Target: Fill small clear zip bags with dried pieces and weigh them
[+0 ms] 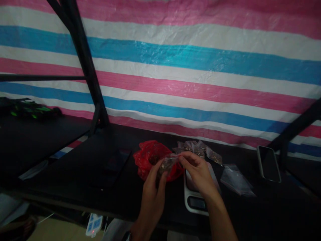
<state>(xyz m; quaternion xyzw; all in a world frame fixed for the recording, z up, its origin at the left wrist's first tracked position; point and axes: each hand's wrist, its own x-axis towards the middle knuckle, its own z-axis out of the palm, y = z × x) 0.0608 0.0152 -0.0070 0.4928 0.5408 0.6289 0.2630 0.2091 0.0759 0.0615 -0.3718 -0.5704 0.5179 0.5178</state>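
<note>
A small clear plastic bag (167, 162) with small dull pieces inside hangs between my two hands. My left hand (155, 174) is closed around its filled lower part. The fingertips of my right hand (194, 164) pinch the bag's upper edge. Just behind the bag lies an open red plastic bag (142, 157), its contents dark and hard to make out. Under my right hand stands a white kitchen scale (187, 197), its display partly covered by my wrist and its plate mostly hidden.
Several filled clear bags (214, 156) lie behind the scale. Flat clear bags (237, 180) rest to its right, then a phone (269, 164). A dark flat panel (115, 164) lies left. Black metal posts (87, 67) rise before the striped sheet (175, 60). A green-black toy car (35, 108) sits far left.
</note>
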